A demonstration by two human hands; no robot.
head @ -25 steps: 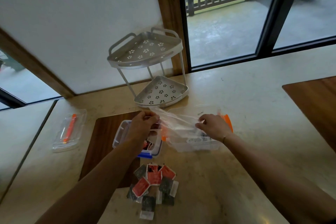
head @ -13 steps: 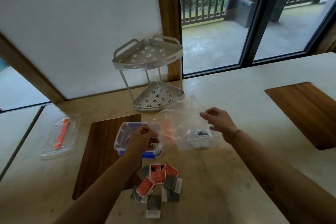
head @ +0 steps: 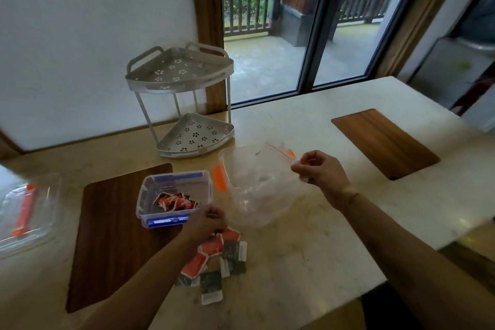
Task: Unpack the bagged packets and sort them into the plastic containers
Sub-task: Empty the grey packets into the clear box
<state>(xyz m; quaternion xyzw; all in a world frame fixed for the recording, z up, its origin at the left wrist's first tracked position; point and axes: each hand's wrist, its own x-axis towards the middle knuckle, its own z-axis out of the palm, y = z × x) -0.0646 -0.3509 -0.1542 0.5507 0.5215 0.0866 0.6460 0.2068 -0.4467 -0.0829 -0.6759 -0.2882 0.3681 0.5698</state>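
Observation:
My right hand (head: 318,171) pinches the edge of a clear plastic bag (head: 254,185) and holds it up over the table; the bag looks empty. My left hand (head: 206,222) hovers with curled fingers at the top of a loose pile of red and dark packets (head: 217,262). Whether it grips a packet is unclear. A clear container with blue clips (head: 175,182) sits just left of the bag and holds several red packets. Behind the bag shows the orange clip (head: 219,182) of a second container, mostly hidden.
A clear lid with an orange clip (head: 26,211) lies at the far left. A two-tier metal corner rack (head: 184,104) stands at the back. Wooden boards lie under the container (head: 115,228) and at the right (head: 383,142). The table's edge runs close on the right.
My left hand let go of the bag and dropped to the packet pile. My right hand lifted the bag to the right, clear of the second container.

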